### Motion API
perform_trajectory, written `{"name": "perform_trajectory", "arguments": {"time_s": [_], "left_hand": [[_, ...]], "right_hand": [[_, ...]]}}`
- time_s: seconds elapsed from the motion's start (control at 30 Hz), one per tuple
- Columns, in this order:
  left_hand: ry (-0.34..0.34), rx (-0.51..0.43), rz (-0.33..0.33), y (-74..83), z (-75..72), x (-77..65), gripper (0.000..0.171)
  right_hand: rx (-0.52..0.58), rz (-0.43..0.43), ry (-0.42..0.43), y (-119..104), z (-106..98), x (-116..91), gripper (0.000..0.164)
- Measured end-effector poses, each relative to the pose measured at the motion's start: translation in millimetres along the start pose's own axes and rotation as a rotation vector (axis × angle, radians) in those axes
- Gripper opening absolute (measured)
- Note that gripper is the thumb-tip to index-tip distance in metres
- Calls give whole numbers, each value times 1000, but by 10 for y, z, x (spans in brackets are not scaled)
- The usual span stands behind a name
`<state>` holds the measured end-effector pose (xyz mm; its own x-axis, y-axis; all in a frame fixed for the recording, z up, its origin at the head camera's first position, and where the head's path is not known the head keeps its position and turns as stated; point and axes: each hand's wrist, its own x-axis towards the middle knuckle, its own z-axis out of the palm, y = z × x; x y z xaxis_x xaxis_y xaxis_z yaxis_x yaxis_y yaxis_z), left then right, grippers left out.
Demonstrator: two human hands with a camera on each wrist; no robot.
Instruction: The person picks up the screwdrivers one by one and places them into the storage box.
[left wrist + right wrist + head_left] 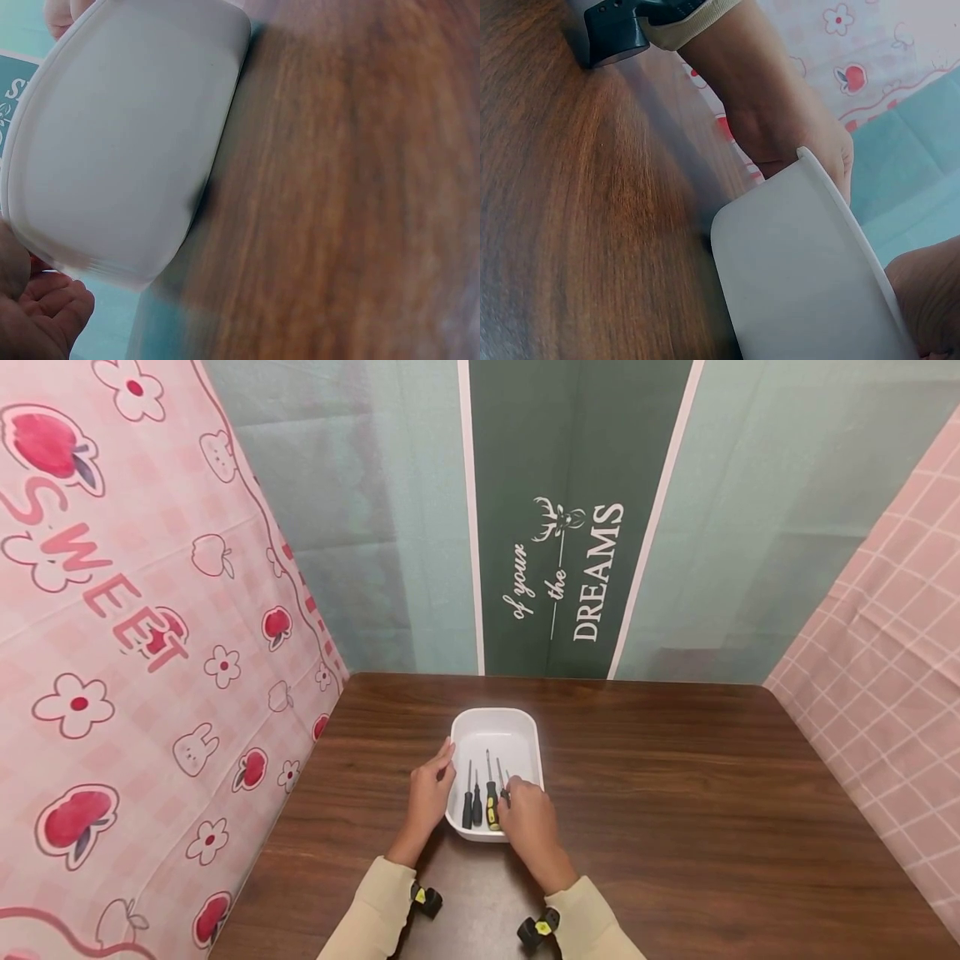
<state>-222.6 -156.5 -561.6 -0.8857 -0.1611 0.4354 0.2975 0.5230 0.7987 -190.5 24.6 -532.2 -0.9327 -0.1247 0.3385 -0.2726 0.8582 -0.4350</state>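
A white plastic tray (pixel 495 727) lies on the table with several screwdrivers side by side in its near half. At the left are two black-handled screwdrivers (pixel 477 810); beside them is a yellow-and-black screwdriver (pixel 492 810). My left hand (pixel 430 793) grips the tray's left rim, thumb and fingers at the edge. Reaching over the near right corner, my right hand (pixel 529 818) pinches a dark-handled screwdriver (pixel 500 772) at the right end of the row. Its fingers partly hide that handle and another thin shaft. Both wrist views mostly show the tray's outer wall (pixel 127 150).
The brown wooden table (pixel 675 793) extends on both sides of the tray. Printed cloths hang around it: a pink one (pixel 150 693) at left, a green one (pixel 555 460) behind, a pink checked one (pixel 900 635) at right. Black wrist devices (pixel 538 928) sit at both cuffs.
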Motion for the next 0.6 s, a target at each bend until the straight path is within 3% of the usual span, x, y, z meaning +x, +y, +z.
{"name": "perform_trajectory", "arguments": {"time_s": [0.6], "left_hand": [[-5, 8, -12, 33, -13, 5, 33]], "right_hand": [[34, -27, 61, 0, 9, -9, 38]]}}
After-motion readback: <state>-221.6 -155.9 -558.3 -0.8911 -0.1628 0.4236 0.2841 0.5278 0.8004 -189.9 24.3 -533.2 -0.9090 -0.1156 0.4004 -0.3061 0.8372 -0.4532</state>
